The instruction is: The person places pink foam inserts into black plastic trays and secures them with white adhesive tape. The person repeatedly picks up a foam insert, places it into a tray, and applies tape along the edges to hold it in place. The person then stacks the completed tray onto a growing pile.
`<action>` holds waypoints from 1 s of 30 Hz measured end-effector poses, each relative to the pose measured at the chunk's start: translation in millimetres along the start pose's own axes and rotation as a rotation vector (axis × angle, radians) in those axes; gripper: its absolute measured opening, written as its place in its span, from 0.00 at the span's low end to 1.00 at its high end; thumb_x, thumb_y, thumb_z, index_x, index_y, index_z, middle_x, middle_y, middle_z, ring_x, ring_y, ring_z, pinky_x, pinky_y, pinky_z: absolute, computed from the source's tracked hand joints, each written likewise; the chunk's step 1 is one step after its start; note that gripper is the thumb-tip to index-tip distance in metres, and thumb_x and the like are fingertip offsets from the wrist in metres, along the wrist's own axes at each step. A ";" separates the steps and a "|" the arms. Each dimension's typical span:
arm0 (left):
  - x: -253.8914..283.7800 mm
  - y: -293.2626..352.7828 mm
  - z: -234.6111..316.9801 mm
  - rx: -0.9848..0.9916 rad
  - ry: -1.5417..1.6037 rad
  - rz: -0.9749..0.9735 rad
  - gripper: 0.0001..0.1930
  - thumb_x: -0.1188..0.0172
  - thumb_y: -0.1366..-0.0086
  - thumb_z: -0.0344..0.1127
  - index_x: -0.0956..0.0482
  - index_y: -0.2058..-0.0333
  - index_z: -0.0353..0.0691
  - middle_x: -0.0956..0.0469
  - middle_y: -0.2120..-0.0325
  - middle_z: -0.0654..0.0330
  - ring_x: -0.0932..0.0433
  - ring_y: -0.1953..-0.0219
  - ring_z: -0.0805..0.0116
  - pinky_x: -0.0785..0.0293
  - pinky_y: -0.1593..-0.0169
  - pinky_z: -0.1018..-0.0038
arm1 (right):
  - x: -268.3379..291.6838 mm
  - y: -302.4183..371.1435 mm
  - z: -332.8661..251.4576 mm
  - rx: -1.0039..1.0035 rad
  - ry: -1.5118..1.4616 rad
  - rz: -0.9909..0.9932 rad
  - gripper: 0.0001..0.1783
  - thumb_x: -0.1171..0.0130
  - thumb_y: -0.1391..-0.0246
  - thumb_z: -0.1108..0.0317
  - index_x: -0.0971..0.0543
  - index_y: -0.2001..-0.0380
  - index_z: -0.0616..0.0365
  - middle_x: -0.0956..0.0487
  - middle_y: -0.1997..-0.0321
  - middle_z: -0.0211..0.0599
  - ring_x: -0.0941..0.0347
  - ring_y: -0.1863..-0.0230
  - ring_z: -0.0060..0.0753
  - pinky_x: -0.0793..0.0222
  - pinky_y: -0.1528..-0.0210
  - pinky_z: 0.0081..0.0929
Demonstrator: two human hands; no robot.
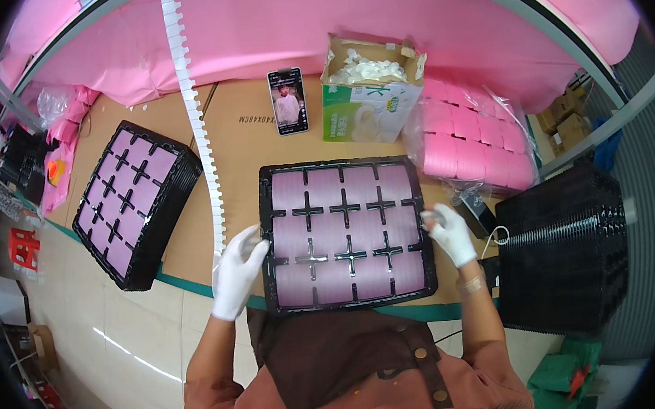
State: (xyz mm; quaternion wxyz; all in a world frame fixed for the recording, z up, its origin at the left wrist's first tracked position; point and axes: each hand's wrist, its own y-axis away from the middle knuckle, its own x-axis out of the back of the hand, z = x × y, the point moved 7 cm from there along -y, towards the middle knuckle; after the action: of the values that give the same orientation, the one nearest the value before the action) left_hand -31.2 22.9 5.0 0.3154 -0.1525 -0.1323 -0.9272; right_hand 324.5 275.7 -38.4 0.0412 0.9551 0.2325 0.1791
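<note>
In front of me on the cardboard-covered table lies a black plastic tray (347, 207), its compartments filled with lilac-pink sheets and split by cross-shaped dividers. At the tray's left edge is my left hand (235, 277) in a white glove, thumb and fingers apart, fingertips by the rim. My right hand (451, 235), gloved in white too, is at the right edge with its fingers loosely curved and apart. It is slightly blurred, so I cannot tell whether it touches the rim. A similar stack of black trays (133, 193) with pink sheets on top stands tilted at the left.
Behind the tray stand a phone (288, 104) and an open green-and-white box (369, 97) holding white pieces. Bagged pink sheets (472, 131) lie at the back right. A tall stack of black trays (562, 251) rises at the right. A white notched strip (201, 137) crosses the table.
</note>
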 end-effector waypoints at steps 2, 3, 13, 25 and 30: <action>-34.0 -35.9 2.7 -0.070 0.096 -0.113 0.20 0.41 0.34 0.37 0.25 0.47 0.33 0.21 0.57 0.56 0.23 0.53 0.72 0.29 0.46 0.74 | -28.4 -29.9 -16.3 -0.005 -0.109 -0.110 0.20 0.41 0.45 0.71 0.26 0.49 0.67 0.19 0.55 0.42 0.22 0.57 0.31 0.27 0.51 0.24; -50.3 -53.6 4.3 -0.119 0.105 -0.158 0.20 0.41 0.34 0.38 0.25 0.48 0.33 0.20 0.57 0.55 0.22 0.54 0.70 0.28 0.47 0.73 | -40.7 -46.2 -20.9 -0.009 -0.173 -0.156 0.20 0.42 0.44 0.71 0.27 0.49 0.67 0.20 0.54 0.43 0.22 0.56 0.32 0.26 0.51 0.25; -107.0 -172.1 -44.8 0.237 0.328 -0.107 0.10 0.48 0.32 0.34 0.25 0.58 0.33 0.20 0.73 0.55 0.18 0.71 0.67 0.21 0.67 0.75 | -64.3 -152.8 13.0 0.113 -0.295 -0.123 0.16 0.42 0.41 0.71 0.27 0.52 0.67 0.22 0.53 0.42 0.26 0.49 0.30 0.30 0.44 0.26; -103.8 -52.3 6.0 -0.410 -0.701 -0.350 0.11 0.40 0.37 0.40 0.22 0.66 0.37 0.22 0.69 0.48 0.21 0.67 0.50 0.25 0.62 0.58 | -74.2 -46.8 30.5 -0.295 -0.338 -0.334 0.14 0.42 0.42 0.63 0.27 0.60 0.64 0.19 0.65 0.46 0.19 0.71 0.39 0.20 0.68 0.30; -80.1 -24.5 8.2 -0.460 -0.986 -0.303 0.10 0.41 0.39 0.40 0.24 0.69 0.39 0.24 0.69 0.51 0.22 0.66 0.51 0.24 0.63 0.58 | -53.6 -33.1 -3.3 -0.254 0.421 -0.186 0.10 0.48 0.38 0.66 0.27 0.63 0.63 0.21 0.74 0.41 0.21 0.78 0.33 0.24 0.77 0.25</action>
State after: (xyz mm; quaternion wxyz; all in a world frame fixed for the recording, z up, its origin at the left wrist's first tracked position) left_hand 15.6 88.1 -20.5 0.0381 -0.6116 -0.0790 -0.7863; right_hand 264.7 280.4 -58.0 0.1277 0.8584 0.2984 0.3972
